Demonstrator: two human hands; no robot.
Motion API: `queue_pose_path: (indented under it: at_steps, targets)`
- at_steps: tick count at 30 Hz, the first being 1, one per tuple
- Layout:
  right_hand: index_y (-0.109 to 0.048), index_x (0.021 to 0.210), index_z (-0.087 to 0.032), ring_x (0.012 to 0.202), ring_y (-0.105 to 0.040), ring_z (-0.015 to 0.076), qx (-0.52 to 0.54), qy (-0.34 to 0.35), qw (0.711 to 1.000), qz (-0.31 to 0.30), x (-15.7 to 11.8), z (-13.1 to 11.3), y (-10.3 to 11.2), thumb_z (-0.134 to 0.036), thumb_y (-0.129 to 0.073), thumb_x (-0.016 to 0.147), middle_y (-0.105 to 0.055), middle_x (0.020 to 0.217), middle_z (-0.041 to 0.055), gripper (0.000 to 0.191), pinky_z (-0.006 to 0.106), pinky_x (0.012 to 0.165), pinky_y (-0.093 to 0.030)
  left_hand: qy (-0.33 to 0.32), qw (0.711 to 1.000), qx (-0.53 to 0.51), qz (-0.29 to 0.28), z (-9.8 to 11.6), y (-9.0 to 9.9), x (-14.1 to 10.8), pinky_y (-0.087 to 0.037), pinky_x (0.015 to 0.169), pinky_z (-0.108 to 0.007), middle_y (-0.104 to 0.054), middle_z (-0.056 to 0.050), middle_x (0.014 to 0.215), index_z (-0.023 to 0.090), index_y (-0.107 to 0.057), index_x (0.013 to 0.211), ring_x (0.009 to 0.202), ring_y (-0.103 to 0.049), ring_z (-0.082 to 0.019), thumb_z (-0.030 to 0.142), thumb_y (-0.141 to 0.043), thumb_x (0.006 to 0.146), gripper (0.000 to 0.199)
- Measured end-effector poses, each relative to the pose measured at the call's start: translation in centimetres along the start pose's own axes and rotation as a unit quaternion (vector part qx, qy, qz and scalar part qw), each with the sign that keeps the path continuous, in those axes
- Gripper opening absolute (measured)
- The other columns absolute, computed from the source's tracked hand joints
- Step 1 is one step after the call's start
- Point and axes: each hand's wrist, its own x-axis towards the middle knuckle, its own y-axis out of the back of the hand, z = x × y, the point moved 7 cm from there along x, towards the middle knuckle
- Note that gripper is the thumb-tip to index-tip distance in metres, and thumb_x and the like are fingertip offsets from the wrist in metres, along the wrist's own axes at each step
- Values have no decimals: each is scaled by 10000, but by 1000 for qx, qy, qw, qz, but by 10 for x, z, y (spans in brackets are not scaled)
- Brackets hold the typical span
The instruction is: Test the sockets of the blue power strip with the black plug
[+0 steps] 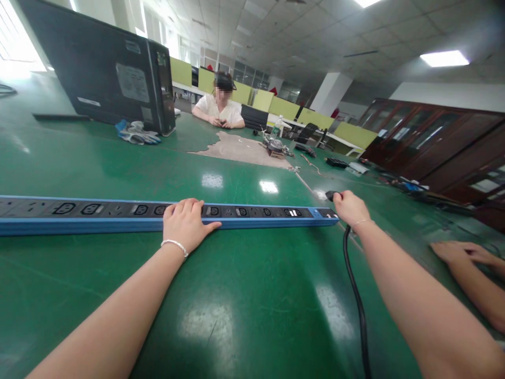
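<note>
A long blue power strip (229, 223) with a black face of several sockets lies across the green table, running out of view at the left. My left hand (185, 223) grips it near the middle, fingers over the top and far edge and thumb along the near side. Just past the strip's right end, my right hand (349, 208) is closed on a black plug (332, 195). Its thick black cable (357, 295) hangs from below that hand toward the bottom of the view. The plug is apart from the strip's end, and my fingers partly hide it.
A black computer case (98, 68) stands at the back left, with gloves (138, 132) beside it. A co-worker (221, 108) sits across the table. Another person's hands (453, 251) rest at the right. A bottle (276, 126) and small parts (275, 147) lie beyond.
</note>
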Motion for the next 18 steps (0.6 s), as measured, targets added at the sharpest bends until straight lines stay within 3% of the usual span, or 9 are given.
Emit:
queue_pose_path:
  at_steps: [2, 6, 11, 18]
  targets:
    - [-631, 913, -127, 828, -612, 247, 10, 33, 999, -26, -2, -7, 1, -405, -284, 869, -658, 873, 168, 447, 304, 691, -421, 2, 1000, 4, 3, 0, 1, 0, -255, 960, -405, -556, -119, 1219, 197, -531, 1169, 1127, -466, -281, 636, -493, 718, 630]
    - [-620, 880, -154, 804, -616, 221, 18, 50, 995, -86, -14, -21, -20, -425, -318, 866, -663, 831, 132, 406, 271, 656, -416, -4, 1000, 2, 3, 1, 1, 0, -258, 953, -404, -561, -123, 1207, 181, -534, 1163, 1131, -461, -283, 633, -495, 717, 636]
    - [-593, 937, -146, 834, -621, 245, 12, 46, 994, -103, -19, -29, -40, -423, -314, 869, -656, 857, 147, 400, 299, 674, -426, -1, 1000, 8, 1, 0, 1, 0, -264, 949, -402, -556, -116, 1217, 190, -529, 1163, 1133, -462, -282, 638, -494, 717, 633]
    - [-557, 989, -120, 893, -615, 282, -8, 33, 991, -126, -18, -29, -44, -413, -271, 879, -642, 920, 195, 424, 354, 741, -432, -11, 1000, 3, 13, 1, 1, 0, -264, 935, -401, -567, -117, 1198, 178, -534, 1142, 1119, -466, -281, 643, -499, 714, 633]
